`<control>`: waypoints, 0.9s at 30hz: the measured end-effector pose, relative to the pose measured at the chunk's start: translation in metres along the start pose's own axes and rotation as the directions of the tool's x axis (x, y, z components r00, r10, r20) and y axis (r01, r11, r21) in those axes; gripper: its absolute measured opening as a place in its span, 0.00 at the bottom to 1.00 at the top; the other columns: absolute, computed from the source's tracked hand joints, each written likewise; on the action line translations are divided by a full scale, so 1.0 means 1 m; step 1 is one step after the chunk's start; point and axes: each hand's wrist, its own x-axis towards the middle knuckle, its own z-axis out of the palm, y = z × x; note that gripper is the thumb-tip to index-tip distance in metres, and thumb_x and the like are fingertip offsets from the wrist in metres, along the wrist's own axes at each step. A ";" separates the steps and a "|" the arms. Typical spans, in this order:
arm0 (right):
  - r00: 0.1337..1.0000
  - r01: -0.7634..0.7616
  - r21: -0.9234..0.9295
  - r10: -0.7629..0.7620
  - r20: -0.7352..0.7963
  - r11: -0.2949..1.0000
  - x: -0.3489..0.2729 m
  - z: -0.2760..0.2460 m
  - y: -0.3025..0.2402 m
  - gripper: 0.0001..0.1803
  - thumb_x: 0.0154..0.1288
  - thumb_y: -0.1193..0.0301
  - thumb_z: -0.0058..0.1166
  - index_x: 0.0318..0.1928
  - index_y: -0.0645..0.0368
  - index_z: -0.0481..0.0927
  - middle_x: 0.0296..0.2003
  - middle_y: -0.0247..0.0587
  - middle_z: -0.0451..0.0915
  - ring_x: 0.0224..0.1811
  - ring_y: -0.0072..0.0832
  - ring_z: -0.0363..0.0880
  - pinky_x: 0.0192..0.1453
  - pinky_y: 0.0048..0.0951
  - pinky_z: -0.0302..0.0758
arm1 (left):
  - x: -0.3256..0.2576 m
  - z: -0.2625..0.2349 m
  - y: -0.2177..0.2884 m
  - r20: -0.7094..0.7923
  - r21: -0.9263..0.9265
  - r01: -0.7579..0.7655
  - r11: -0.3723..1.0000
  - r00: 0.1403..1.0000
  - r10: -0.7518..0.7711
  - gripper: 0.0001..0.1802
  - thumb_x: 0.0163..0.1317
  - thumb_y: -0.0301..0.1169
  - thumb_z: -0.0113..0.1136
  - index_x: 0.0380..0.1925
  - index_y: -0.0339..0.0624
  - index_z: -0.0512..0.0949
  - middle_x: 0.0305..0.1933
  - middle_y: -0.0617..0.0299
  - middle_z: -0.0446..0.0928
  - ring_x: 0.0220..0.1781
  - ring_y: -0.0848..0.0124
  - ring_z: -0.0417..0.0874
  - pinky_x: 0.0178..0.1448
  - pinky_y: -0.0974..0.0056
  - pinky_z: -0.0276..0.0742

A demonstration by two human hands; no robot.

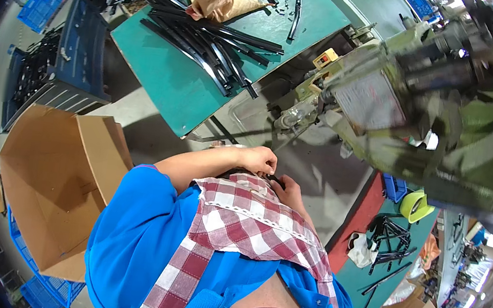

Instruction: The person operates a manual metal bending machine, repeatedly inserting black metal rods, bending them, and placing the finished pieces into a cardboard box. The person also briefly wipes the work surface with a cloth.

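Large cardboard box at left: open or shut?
Open: you can see into the box, with no flaps across its mouth.

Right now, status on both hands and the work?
Left hand and right hand close together by the apron. Dark piece between them, hold unclear. Green machine ahead-right.

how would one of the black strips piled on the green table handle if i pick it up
Each of the black strips is probably stiff, since they lie nearly straight. Their glossy highlights suggest smooth, perhaps slippery faces. Lifting one might drag neighbours, as they cross in a loose pile.
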 end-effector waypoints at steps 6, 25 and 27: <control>0.990 -0.101 -0.043 0.096 -0.102 0.994 0.056 -0.005 -0.055 0.16 0.60 0.62 0.61 0.34 0.65 0.77 0.25 0.50 0.76 0.25 0.35 0.73 0.31 0.35 0.70 | 0.045 -0.152 0.023 -0.227 0.516 0.015 0.856 0.966 0.120 0.08 0.56 0.33 0.59 0.34 0.43 0.80 0.34 0.52 0.81 0.41 0.56 0.82 0.45 0.53 0.77; 0.802 -0.362 0.188 0.408 -0.437 0.913 0.093 -0.009 -0.067 0.14 0.59 0.63 0.61 0.37 0.62 0.81 0.31 0.50 0.78 0.36 0.46 0.79 0.40 0.38 0.75 | 0.352 -0.288 0.081 -0.007 0.960 -0.005 0.280 0.999 0.041 0.15 0.62 0.29 0.52 0.45 0.44 0.83 0.52 0.55 0.81 0.54 0.60 0.82 0.55 0.58 0.78; 0.816 -0.336 0.142 0.363 -0.450 0.931 0.091 -0.017 -0.060 0.14 0.59 0.63 0.61 0.37 0.62 0.81 0.31 0.50 0.78 0.36 0.46 0.79 0.40 0.38 0.76 | 0.352 -0.291 0.094 0.067 0.972 -0.068 0.226 0.998 0.010 0.15 0.62 0.30 0.52 0.46 0.42 0.83 0.52 0.53 0.80 0.55 0.60 0.82 0.54 0.57 0.78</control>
